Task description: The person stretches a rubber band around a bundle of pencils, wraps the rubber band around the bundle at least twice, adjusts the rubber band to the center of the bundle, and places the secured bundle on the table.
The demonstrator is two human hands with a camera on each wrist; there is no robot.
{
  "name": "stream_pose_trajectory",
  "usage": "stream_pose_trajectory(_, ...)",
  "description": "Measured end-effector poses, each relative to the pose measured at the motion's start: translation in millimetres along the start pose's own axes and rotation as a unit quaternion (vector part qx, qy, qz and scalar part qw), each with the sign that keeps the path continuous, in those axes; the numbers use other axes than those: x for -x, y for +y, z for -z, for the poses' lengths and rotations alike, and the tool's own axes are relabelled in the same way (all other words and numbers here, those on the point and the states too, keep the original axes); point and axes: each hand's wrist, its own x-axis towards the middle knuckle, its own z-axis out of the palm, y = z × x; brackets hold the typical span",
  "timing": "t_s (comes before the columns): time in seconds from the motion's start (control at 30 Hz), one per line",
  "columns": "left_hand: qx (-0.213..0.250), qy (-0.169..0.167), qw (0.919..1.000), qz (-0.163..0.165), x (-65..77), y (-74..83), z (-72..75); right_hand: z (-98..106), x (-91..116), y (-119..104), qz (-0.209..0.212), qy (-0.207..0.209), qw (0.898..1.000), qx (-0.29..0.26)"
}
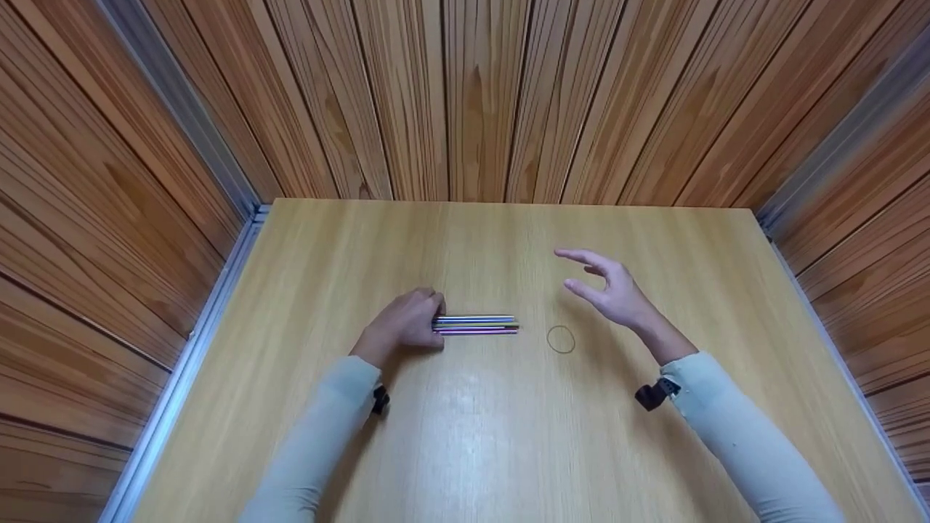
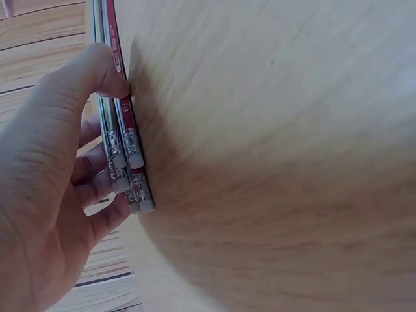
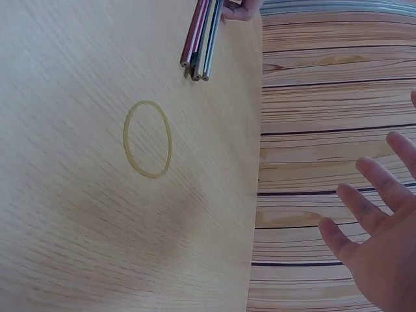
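Note:
My left hand (image 1: 415, 318) holds a bundle of several pencils (image 1: 478, 325) low over the table, thumb on one side and fingers on the other. In the left wrist view the pencils (image 2: 121, 107) have metal ferrules and white erasers at the near end; a red one bears the letters HB. Their unsharpened far ends point right. A thin yellow rubber band (image 1: 561, 339) lies as a loop on the table, just right of the pencils. Above and to the right of that band hovers my right hand (image 1: 614, 290), fingers spread and holding nothing.
The light wooden table (image 1: 465, 436) ends at a wood-plank wall (image 1: 476, 102) at the back. Plank walls with metal rails (image 1: 190, 327) flank both sides. A small black camera (image 1: 656, 393) sits on the right wrist.

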Motion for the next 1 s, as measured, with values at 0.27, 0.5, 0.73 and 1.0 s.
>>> stream_pose_trajectory(0.27, -0.013, -0.010, 0.9998, 0.012, -0.9, 3.6, -1.8, 2.7, 0.2, 0.0, 0.002, 0.001, 1.000, -0.002)
stream_pose_trajectory(0.5, -0.025, -0.015, 0.9995, 0.010, 0.1, 7.2, -2.6, 3.0, 0.9, -0.9, -0.007, -0.002, 1.000, -0.008)
stream_pose_trajectory(0.73, -0.038, -0.007, 0.9993, 0.004, 0.5, 7.2, -5.6, 1.7, 1.0, -0.8, -0.012, -0.002, 1.000, -0.015)
stream_pose_trajectory(1.0, -0.068, 0.007, 0.9976, 0.010, 0.3, 6.7, -9.7, 1.6, 2.4, 0.7, -0.013, -0.003, 1.000, -0.019)
